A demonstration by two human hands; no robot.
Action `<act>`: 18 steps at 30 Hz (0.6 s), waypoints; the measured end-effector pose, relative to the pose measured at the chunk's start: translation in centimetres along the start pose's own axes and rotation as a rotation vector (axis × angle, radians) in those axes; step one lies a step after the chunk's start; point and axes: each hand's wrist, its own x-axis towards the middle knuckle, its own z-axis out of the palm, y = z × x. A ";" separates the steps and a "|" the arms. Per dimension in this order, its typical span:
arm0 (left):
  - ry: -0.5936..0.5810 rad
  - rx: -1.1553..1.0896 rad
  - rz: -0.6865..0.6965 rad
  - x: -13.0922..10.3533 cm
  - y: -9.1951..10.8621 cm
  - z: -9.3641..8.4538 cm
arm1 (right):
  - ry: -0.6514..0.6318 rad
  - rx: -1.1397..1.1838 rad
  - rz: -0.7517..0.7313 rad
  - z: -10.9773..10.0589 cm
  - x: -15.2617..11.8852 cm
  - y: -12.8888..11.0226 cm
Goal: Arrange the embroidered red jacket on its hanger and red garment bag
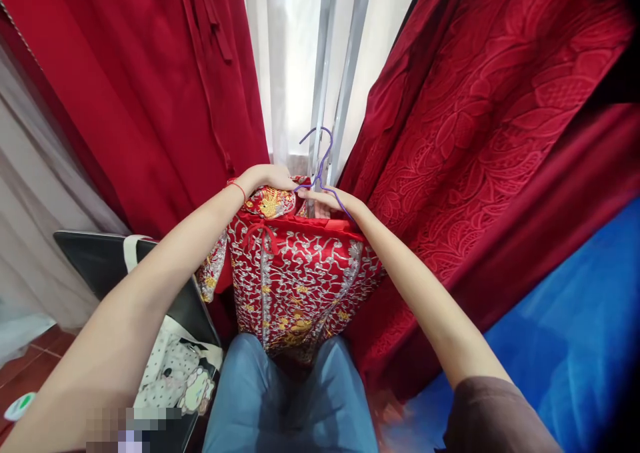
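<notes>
A red jacket [300, 280] with silver and gold embroidery hangs in front of my knees, a red tie bow near its top edge. From its neck rises a purple wire hanger [327, 150], its hook free in the air. My left hand [273, 175] is closed at the left shoulder, on the embroidered cloth; its fingertips are hidden. Under the hanger's right arm passes my right hand [334, 201], its thumb stretched toward my left fingers and its other fingers curled inside the neck opening. What those fingers hold, I cannot make out.
Plain red cloth [125, 93] hangs at left, red patterned cloth [480, 126] at right. Metal poles [345, 73] stand before a white curtain [290, 53]. A black chair [95, 260] bears a dotted bag [173, 366]. Blue material [565, 320] lies at lower right.
</notes>
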 end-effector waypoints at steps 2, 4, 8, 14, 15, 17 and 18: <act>-0.020 -0.014 -0.027 -0.5 0.3 -0.3 | 0.036 -0.064 -0.013 0.0 0.0 0.0; 0.004 0.015 -0.069 -1.2 0.7 -0.6 | 0.075 -0.178 0.009 -0.1 -0.1 -0.1; 0.183 0.120 -0.161 -2.5 0.6 -0.9 | 0.086 -0.279 0.016 0.1 -1.0 -0.2; 0.351 0.322 -0.207 -4.9 -3.3 1.4 | 0.001 0.085 -0.026 -0.1 -2.1 -0.3; 0.390 0.339 -0.225 -5.3 -3.7 1.9 | -0.029 0.124 -0.007 -0.2 -1.9 -0.4; 0.474 0.338 -0.297 -5.7 -3.9 2.7 | -0.072 0.167 0.020 -0.3 -1.5 -0.4; 0.502 0.328 -0.353 -5.6 -4.0 2.9 | -0.077 0.176 0.023 -0.3 -1.3 -0.5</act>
